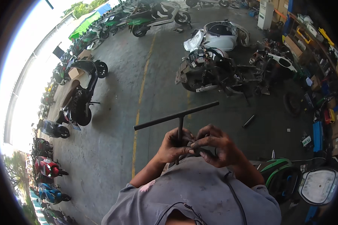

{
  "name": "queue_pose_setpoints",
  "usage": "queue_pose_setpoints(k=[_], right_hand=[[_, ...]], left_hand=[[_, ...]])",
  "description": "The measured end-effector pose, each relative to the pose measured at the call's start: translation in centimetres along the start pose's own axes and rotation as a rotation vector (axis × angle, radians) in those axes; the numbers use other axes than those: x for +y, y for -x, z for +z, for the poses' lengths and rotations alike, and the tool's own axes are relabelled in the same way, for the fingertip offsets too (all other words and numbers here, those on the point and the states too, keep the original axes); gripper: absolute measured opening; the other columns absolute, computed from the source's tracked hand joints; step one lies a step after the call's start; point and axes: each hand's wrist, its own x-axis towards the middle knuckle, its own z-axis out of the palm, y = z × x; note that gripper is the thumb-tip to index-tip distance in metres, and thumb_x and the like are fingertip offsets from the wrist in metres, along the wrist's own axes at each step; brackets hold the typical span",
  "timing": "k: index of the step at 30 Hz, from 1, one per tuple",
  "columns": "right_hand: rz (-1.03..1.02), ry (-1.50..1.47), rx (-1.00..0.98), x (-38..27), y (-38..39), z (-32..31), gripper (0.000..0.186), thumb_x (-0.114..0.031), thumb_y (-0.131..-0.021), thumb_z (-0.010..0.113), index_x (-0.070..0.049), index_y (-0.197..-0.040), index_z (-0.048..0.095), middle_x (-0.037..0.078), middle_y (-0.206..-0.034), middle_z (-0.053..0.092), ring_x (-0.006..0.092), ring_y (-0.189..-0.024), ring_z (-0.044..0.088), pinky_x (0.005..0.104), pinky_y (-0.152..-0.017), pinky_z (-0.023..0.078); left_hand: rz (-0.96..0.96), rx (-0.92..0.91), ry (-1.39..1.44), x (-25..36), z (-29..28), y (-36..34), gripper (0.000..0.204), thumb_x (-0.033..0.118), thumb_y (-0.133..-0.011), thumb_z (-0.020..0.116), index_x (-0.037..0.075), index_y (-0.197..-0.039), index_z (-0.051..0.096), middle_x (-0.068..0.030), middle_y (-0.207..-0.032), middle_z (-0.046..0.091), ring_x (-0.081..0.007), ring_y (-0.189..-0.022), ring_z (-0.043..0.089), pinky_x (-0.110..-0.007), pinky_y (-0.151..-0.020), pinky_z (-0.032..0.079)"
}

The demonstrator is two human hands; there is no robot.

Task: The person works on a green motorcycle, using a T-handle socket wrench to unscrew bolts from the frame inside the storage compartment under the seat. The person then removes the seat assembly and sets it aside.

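Grey shirt below, T-handle points down, crossbar rising rightward

The head camera faces down and forward, with left hand and right hand near, floor beyond.

Item: black scooter, pale lettering on its body; beyond the fingers, to their left. Item: small white sign, green characters; to the fingers' right.
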Motion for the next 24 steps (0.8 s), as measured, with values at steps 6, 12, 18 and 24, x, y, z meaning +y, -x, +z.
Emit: queue_pose_setpoints(k=[6, 12, 18, 24], right_hand=[[0.308, 0.333, 0.33, 4.4, -0.1, -8.2, 0.038, -0.025, -0.074, 0.073, -0.004, -0.104, 0.064, 0.014, -0.1, 0.056, 0.03, -0.089, 0.059, 0.0388, -0.078, 0.048], [0.578, 0.476, 0.639, 10.6, 3.4, -18.5, 0.022, -0.019, -0.081, 0.064, -0.001, -0.092, 0.065, 0.015, -0.101, 0.059, 0.0287, -0.098, 0.059, 0.0384, -0.083, 0.047], [0.595, 0.644, 1.233, 9.6, 4.2, -27.4, 0.02, -0.02, -0.086, 0.06, 0.0, -0.091, 0.062, 0.016, -0.087, 0.063, 0.0259, -0.08, 0.064, 0.031, -0.065, 0.052], [0.194, 0.985, 1.743, 1.7, 10.2, -30.1, 0.03, -0.029, -0.094, 0.053, 0.001, -0.095, 0.05, 0.016, -0.076, 0.059, 0.0221, -0.057, 0.057, 0.0301, -0.054, 0.047]], left_hand=[[-0.109, -0.391, -0.457, -4.3, 1.0, -15.5, 0.034, 0.004, -0.073, 0.075, -0.003, -0.102, 0.059, -0.0104, -0.095, 0.065, -0.0201, -0.086, 0.064, -0.033, -0.074, 0.051], [0.197, -0.779, -0.651, -13.0, 6.0, -34.2, 0.035, 0.015, -0.066, 0.076, -0.003, -0.094, 0.061, -0.0191, -0.081, 0.063, -0.0366, -0.081, 0.062, -0.04, -0.07, 0.048], [0.104, -1.399, -0.718, -20.9, 15.3, -49.3, 0.022, 0.009, -0.071, 0.067, 0.004, -0.093, 0.067, -0.0138, -0.09, 0.064, -0.0323, -0.087, 0.062, -0.04, -0.075, 0.05], [0.147, -1.757, -0.559, -31.7, 28.4, -55.2, 0.02, 0.004, -0.077, 0.065, 0.002, -0.097, 0.066, -0.0118, -0.088, 0.065, -0.0246, -0.08, 0.065, -0.034, -0.072, 0.052]])
